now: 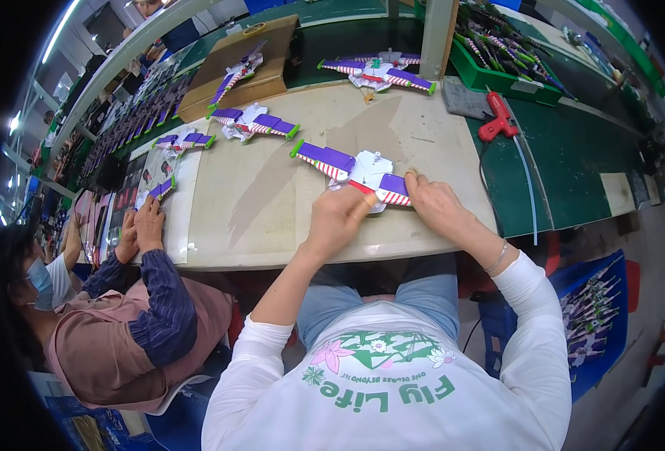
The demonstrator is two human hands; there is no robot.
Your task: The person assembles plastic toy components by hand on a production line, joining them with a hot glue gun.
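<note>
Left hand (334,219) and right hand (439,204) are both holding one winged toy piece (365,168) over the near part of the pale counter (415,131). The left hand is closing its fingers and thumb on the near middle of the piece, hiding part of its red and white body. The right hand is pinching the outer end of the right wing, its thumb and fingers nearly together. The piece is showing purple panels, red-striped edges and a green tip on its left wing.

Farther off, a second winged piece (376,72) is lying near the far edge, well apart from the hands. Two more, a larger one (251,122) and a smaller-looking one (185,140), are lying to the left, and another (236,77) is resting on a brown box (276,64). Beyond the right hand, a red glue gun (499,120) is lying just beside a grey block (464,98), near a green bin (525,89) of parts. On the left, a seated co-worker (114,338) is handling a similar piece (165,189).
</note>
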